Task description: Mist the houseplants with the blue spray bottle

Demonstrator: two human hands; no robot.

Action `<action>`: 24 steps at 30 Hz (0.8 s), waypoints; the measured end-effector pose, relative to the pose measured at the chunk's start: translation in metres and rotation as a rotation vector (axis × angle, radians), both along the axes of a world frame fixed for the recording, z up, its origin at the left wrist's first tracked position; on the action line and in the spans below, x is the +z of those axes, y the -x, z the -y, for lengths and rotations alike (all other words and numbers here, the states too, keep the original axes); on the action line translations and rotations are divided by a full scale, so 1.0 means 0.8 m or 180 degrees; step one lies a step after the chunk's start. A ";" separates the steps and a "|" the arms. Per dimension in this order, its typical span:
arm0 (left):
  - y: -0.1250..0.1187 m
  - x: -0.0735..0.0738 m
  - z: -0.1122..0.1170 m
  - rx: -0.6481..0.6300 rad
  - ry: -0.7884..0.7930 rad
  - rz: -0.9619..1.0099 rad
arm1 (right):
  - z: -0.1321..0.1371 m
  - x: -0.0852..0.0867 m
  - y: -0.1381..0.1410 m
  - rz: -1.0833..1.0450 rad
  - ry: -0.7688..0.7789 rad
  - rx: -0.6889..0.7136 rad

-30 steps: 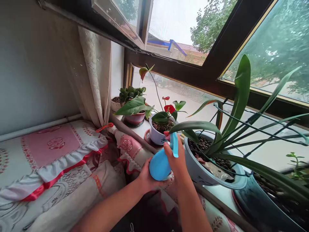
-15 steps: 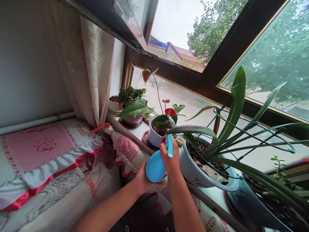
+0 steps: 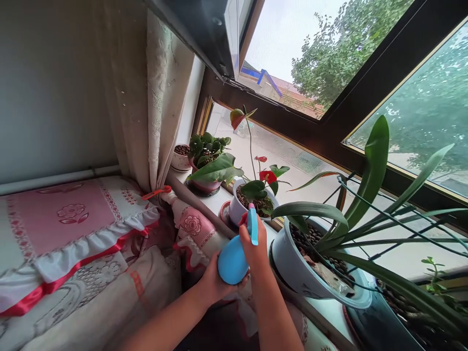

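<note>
The blue spray bottle [image 3: 231, 261] is sitting between both hands in the near middle, leaning with its pink nozzle pointing far, toward the red-flowered plant [image 3: 268, 176]. The left hand [image 3: 214, 283] is cupping the rounded body from the left and below, while the right hand [image 3: 256, 246] is closing around the neck, just beside the light-blue lever [image 3: 252, 226]. The body is looking like smooth, thin plastic, so it is probably giving a little under pressure and becoming slippery if wet; its fill is staying hidden, so I cannot tell its weight. The neck is likely offering the surest hold, with the base bearing the load. Outward, the white pot [image 3: 238, 210] is standing just beyond the nozzle, and a long drooping leaf [image 3: 310, 210] is reaching in from the right, over the rim of the pale-blue pot [image 3: 292, 268]. The brown rail [image 3: 208, 213] is edging the windowsill [image 3: 331, 309] beneath. More room for moving is opening left, above the frilled cloth [image 3: 87, 231].
</note>
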State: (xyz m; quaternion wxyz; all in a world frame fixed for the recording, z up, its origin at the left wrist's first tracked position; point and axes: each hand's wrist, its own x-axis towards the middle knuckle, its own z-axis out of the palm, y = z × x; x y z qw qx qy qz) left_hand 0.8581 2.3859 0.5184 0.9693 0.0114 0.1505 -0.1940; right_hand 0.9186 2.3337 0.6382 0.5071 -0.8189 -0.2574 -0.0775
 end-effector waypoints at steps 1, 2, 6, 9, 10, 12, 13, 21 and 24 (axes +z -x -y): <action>0.001 0.000 -0.001 0.0020 -0.0034 0.0008 | -0.001 -0.001 0.000 -0.0029 -0.0001 -0.0022; 0.002 -0.001 -0.001 0.0031 -0.0061 0.0021 | -0.001 -0.003 0.001 -0.0060 -0.0007 -0.0033; 0.006 -0.011 -0.002 0.0006 -0.0081 -0.0005 | 0.003 -0.008 0.009 -0.0078 0.0014 -0.0058; 0.009 -0.021 -0.001 -0.0149 -0.0051 -0.0034 | 0.014 -0.012 0.016 -0.0059 0.0004 -0.0062; 0.010 -0.024 0.000 -0.0196 -0.0048 -0.0018 | 0.018 -0.014 0.018 -0.0091 -0.0019 -0.0055; 0.012 -0.027 0.001 -0.0240 -0.0079 -0.0021 | 0.026 -0.018 0.019 -0.0204 -0.0030 -0.0073; 0.013 -0.028 0.003 -0.0234 -0.0111 -0.0067 | 0.029 -0.021 0.018 -0.0266 -0.0015 -0.0099; 0.025 -0.029 0.025 -0.0210 0.0149 -0.0472 | 0.024 -0.035 0.004 -0.0329 0.0205 -0.0246; 0.026 -0.023 0.023 -0.0155 0.0088 -0.0522 | 0.022 -0.034 0.007 -0.0241 0.0090 -0.0247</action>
